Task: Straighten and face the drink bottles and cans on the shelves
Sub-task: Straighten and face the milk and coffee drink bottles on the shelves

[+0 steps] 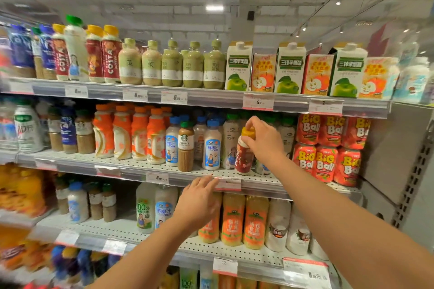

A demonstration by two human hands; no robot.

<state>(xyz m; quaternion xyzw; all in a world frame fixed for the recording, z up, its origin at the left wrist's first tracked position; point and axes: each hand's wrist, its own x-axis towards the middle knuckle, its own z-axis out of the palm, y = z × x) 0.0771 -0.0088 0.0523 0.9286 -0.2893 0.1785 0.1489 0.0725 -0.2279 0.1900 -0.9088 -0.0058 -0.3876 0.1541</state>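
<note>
Costa coffee bottle — red label, yellow cap — stands tilted near the front edge of the middle shelf, among white coconut-milk bottles and just left of the stacked red Big Ball cans. The right hand grips its cap from above, fingers curled round the top. The left hand is lower, fingers straight and relaxed, holding nothing; its fingertips reach the price rail at the shelf's front, touching or just short of a pink price tag. A brown Starbucks bottle stands further left on the same shelf, forward of its neighbours. More Costa bottles stand on the top shelf beside green tea bottles and apple-juice cartons.
</note>
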